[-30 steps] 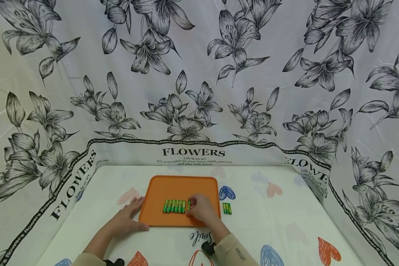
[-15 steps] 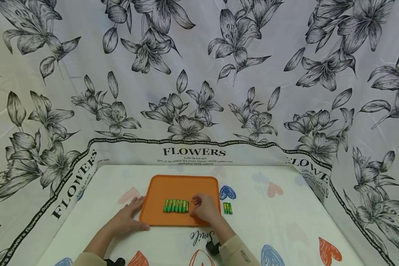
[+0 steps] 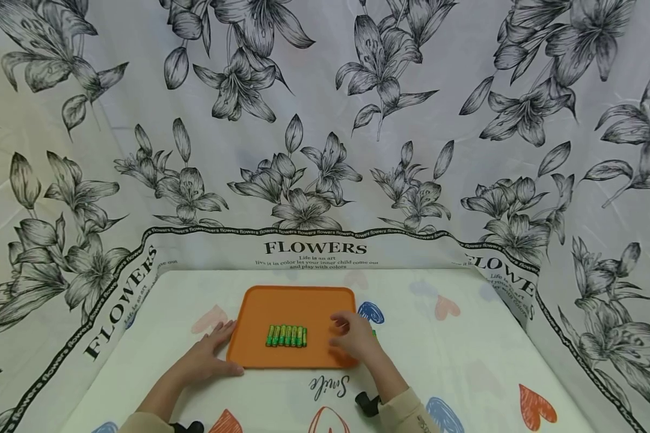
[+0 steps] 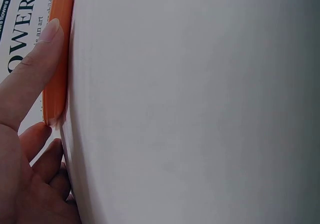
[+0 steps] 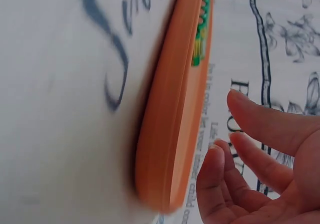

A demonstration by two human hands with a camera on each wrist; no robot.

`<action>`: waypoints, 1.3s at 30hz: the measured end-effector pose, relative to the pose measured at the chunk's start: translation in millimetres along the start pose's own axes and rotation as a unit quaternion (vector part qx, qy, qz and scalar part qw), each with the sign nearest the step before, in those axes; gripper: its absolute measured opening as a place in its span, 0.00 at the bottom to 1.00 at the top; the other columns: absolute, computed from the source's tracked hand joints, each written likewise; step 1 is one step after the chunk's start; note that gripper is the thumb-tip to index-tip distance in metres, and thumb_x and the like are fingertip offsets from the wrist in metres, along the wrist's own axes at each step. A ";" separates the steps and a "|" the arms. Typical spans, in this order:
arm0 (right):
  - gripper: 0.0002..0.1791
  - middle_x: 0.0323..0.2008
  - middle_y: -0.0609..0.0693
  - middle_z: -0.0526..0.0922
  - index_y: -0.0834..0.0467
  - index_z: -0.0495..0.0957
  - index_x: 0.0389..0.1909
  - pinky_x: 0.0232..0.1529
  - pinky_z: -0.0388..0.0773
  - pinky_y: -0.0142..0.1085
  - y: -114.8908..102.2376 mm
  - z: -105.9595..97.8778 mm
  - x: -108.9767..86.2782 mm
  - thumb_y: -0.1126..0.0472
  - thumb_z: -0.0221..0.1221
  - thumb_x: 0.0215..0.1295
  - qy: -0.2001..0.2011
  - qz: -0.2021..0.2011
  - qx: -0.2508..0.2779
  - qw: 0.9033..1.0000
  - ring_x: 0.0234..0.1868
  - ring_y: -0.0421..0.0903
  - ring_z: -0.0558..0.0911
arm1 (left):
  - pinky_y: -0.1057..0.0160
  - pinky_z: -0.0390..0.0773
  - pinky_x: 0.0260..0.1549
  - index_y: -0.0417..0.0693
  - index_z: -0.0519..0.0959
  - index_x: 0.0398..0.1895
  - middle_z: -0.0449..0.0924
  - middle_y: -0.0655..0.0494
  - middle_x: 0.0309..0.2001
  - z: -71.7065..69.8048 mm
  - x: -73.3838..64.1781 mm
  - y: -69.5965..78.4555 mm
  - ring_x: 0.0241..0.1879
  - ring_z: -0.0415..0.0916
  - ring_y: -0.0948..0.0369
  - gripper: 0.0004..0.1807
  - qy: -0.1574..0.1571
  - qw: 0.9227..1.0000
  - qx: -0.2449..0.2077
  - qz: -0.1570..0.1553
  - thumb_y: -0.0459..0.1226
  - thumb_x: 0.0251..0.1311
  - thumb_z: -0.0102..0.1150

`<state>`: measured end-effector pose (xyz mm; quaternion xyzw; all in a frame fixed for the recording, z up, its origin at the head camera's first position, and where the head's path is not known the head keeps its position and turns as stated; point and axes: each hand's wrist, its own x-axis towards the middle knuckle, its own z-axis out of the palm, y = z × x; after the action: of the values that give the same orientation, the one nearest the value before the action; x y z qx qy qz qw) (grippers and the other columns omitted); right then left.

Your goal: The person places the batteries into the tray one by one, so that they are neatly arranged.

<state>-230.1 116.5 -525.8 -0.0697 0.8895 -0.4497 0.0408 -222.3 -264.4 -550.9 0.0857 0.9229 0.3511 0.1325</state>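
Several green-and-yellow batteries (image 3: 287,336) lie side by side in a row on the orange tray (image 3: 297,304), which rests on the table. Against the tray's left side sits my left hand (image 3: 204,359). In the left wrist view its thumb (image 4: 42,48) lies along the tray wall (image 4: 57,78) and the other fingers are at the corner. My right hand (image 3: 355,338) is over the tray's right edge, thumb and fingers parted with nothing between them, as the right wrist view also shows. Behind it, a green battery end (image 3: 374,332) peeks out on the tablecloth; the rest there is hidden.
A white tablecloth (image 3: 465,337) with printed hearts covers the table. White floral fabric (image 3: 314,180) hangs at the back and both sides. Dark devices are strapped at both wrists, the right one (image 3: 367,404) just above the cloth.
My right hand has let go of the battery at the row's right end and moved right to the tray's edge, now covering most of the loose batteries. The left hand stays in place.
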 end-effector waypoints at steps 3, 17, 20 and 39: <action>0.29 0.47 0.54 0.83 0.58 0.80 0.57 0.46 0.82 0.44 10.1 -11.6 -3.8 0.67 0.75 0.51 -0.001 0.008 -0.011 1.000 0.46 0.51 0.79 | 0.31 0.40 0.74 0.54 0.55 0.81 0.48 0.47 0.81 2.1 -0.3 -1.0 0.80 0.38 0.40 0.67 0.003 1.000 -0.001 -0.002 0.61 0.37 0.79; 0.35 0.52 0.56 0.83 0.56 0.81 0.57 0.48 0.84 0.48 43.1 -53.0 -14.2 0.68 0.79 0.43 0.009 0.047 -0.050 0.998 0.51 0.53 0.80 | 0.31 0.40 0.74 0.54 0.55 0.81 0.48 0.47 0.81 0.7 3.0 -1.1 0.80 0.38 0.39 0.67 0.002 1.000 0.010 -0.007 0.62 0.36 0.79; 0.35 0.52 0.55 0.83 0.55 0.81 0.57 0.50 0.83 0.50 49.8 -54.3 -13.9 0.69 0.79 0.42 0.010 0.060 -0.060 0.996 0.51 0.53 0.80 | 0.32 0.40 0.75 0.54 0.55 0.81 0.48 0.47 0.81 1.2 2.8 -0.6 0.80 0.38 0.41 0.67 0.002 1.000 0.007 -0.005 0.62 0.37 0.79; 0.27 0.38 0.52 0.82 0.64 0.82 0.50 0.44 0.82 0.43 59.6 -57.5 -18.5 0.72 0.75 0.45 0.018 0.072 -0.092 0.993 0.40 0.47 0.77 | 0.31 0.38 0.74 0.53 0.55 0.81 0.49 0.48 0.81 3.0 0.9 -3.6 0.80 0.36 0.41 0.67 0.006 1.000 -0.004 -0.001 0.61 0.36 0.79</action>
<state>-224.8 200.1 -539.6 -0.0006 0.9304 -0.3629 0.0505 -222.5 -264.9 -555.6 0.0820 0.9225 0.3548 0.1279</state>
